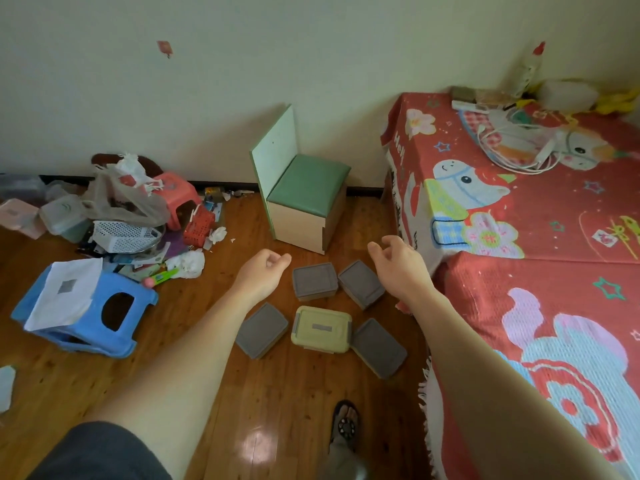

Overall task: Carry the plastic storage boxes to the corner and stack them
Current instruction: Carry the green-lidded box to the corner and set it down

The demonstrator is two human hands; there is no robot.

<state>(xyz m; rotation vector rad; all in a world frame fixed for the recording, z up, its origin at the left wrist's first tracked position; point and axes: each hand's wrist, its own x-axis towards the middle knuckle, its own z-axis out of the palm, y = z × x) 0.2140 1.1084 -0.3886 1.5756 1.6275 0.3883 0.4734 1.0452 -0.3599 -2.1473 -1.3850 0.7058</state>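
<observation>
The room is a bedroom with a pale wall and a wooden floor (277,393); at far left lies a clutter heap (131,216) of baskets, bags and papers against the skirting, with a blue stool (86,317) tipped on its side in front of it; at centre a small green-seated chair (304,199) stands against the wall; at right a bed (536,237) with a red patterned cover fills the corner.

The left hand (263,271) hangs in the air with no load; its grip is loosely curled, fingertips near the thumb, pinching nothing. The storage boxes lie on the floor below and between the two hands, in a loose cluster beside the bed: a grey-lidded box at lower left (261,330), a grey-lidded box at upper centre (314,280), a yellow-green box (321,329) in the middle, a grey-lidded box at upper right (361,283) and a grey-lidded box at lower right (379,347). None is stacked on another. The right hand (398,265) is likewise empty, fingers half spread and hooked downward.

Key relation: the boxes lie below both hands, toward the person's feet; the upper-centre box is nearest the left hand, the upper-right box nearest the right; the yellow-green box sets its long axis across the view. Judgement: no box is yet lifted.
</observation>
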